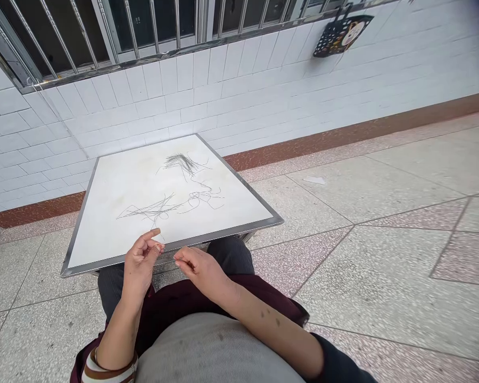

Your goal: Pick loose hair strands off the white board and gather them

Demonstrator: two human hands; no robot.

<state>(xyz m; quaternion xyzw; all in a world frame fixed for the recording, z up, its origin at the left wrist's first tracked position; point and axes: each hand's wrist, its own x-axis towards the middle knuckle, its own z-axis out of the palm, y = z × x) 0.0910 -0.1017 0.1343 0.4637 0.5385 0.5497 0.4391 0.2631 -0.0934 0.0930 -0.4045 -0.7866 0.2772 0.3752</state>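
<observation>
Several thin dark strands, like hair or fine wire, lie on the white tabletop [115, 181]. A dense bundle of strands [180, 161] sits toward the far side, and a loose tangle [155, 211] spreads nearer to me. At the near edge, my left hand [141, 263] pinches with thumb and finger, and a fine strand shows at its fingertips. Just to the right, my right hand [203, 270] is closed in a pinch in front of the table's edge. Whatever is between its fingertips is too small to make out. The two hands are a little apart.
The table's grey metal rim [243, 183] stands over my knees, its far side near a white tiled wall [207, 96]. Barred windows [151, 26] are above. A dark patterned basket [341, 37] hangs at right. A white scrap [314, 181] lies on the floor.
</observation>
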